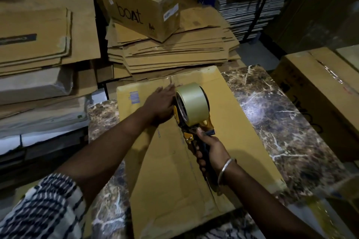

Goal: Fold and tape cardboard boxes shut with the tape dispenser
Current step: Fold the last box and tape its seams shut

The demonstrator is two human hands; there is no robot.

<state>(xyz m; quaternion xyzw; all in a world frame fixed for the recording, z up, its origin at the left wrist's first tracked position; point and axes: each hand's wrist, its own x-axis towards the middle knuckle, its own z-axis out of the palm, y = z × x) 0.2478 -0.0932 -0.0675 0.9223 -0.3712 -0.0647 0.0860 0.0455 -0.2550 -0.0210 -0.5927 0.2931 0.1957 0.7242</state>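
Observation:
A brown cardboard box [167,161] lies on the marble table [287,122], its long top face up with the flap seam running away from me. My left hand [161,103] presses flat on the box beside the seam, fingers straight. My right hand [209,147] grips the black handle of a yellow tape dispenser [191,110], whose large roll of clear tape stands over the seam just right of my left hand. A strip of tape shines at the far end of the seam.
A tall pile of flattened cartons [174,52] lies beyond the table, with a taped box marked "boAt" [139,4] on top. More flat cardboard [42,31] is stacked at left. A large taped carton [320,91] stands at right.

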